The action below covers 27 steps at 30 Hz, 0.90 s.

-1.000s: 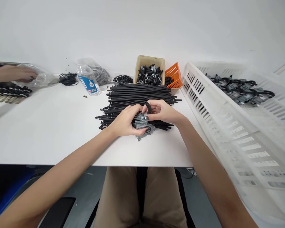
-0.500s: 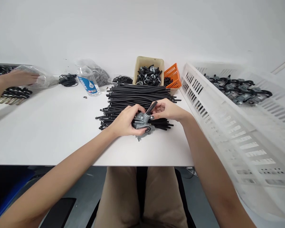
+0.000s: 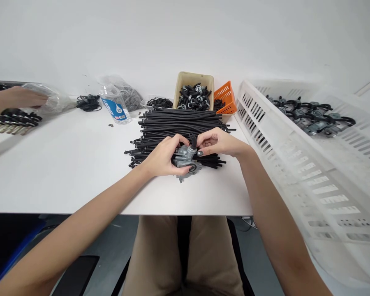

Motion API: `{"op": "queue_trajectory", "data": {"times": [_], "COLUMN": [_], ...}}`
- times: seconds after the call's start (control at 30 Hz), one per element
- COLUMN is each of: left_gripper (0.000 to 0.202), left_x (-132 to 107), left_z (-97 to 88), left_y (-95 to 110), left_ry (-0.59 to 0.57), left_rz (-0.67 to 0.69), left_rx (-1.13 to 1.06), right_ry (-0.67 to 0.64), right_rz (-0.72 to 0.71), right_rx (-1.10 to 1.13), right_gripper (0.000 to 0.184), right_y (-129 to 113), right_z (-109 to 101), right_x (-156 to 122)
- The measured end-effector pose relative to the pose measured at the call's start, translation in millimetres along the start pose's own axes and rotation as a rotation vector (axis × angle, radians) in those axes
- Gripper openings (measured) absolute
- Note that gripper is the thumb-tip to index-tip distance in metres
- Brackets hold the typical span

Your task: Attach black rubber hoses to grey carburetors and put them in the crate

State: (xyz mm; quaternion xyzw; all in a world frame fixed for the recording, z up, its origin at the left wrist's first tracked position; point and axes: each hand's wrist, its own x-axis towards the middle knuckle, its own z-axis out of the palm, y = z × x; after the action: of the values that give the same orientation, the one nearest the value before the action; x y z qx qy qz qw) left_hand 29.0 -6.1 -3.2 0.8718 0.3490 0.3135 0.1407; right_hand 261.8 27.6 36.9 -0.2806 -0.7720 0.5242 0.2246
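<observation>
My left hand (image 3: pixel 165 158) is wrapped round a grey metal carburetor (image 3: pixel 186 155), its thumb across the near side and its fingers over the top. From the carburetor's top a short black rubber piece (image 3: pixel 193 141) sticks up. My right hand (image 3: pixel 217 142) is closed in a pinch right beside that rubber piece; what lies between its fingertips is hidden. Under and behind both hands lies a wide pile of black rubber hoses (image 3: pixel 181 123) on the white table (image 3: pixel 80 172).
A beige bin (image 3: pixel 193 78) of small parts and an orange basket (image 3: pixel 228 98) stand behind the hoses. A white crate (image 3: pixel 249 111) holding assembled carburetors is at right. At left are a cut plastic bottle (image 3: pixel 114 109), black cords (image 3: pixel 88 102) and another person's hand (image 3: pixel 21 97).
The black rubber piece on the carburetor has gone from leaning right to standing more upright. My right hand has shifted slightly. At far left, the other person's hand has moved slightly left.
</observation>
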Motion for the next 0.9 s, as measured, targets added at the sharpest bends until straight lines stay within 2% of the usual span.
{"op": "queue_trajectory", "data": {"times": [0.2,0.47,0.7,0.9], "left_gripper": [0.049,0.046,0.05,0.05], "left_x": [0.6,1.0,0.9,1.0], "left_z": [-0.4,0.9,0.3,0.0], "left_y": [-0.4,-0.5,-1.1,-1.8], "left_ry": [-0.001,-0.006,-0.014,-0.005], "left_rz": [0.011,0.01,0.015,0.027], "left_rx": [-0.002,-0.042,-0.004,0.007], "right_ry": [0.081,0.065,-0.015,0.036], "right_rz": [-0.006,-0.074,0.02,-0.009], "right_rx": [-0.014,-0.017,-0.057,-0.133], "right_gripper": [0.026,0.035,0.038,0.034], "right_y": [-0.7,7.8,2.1,-2.2], "right_z": [4.2,21.4,4.8,0.6], "right_x": [2.7,11.2,1.9,-2.0]}}
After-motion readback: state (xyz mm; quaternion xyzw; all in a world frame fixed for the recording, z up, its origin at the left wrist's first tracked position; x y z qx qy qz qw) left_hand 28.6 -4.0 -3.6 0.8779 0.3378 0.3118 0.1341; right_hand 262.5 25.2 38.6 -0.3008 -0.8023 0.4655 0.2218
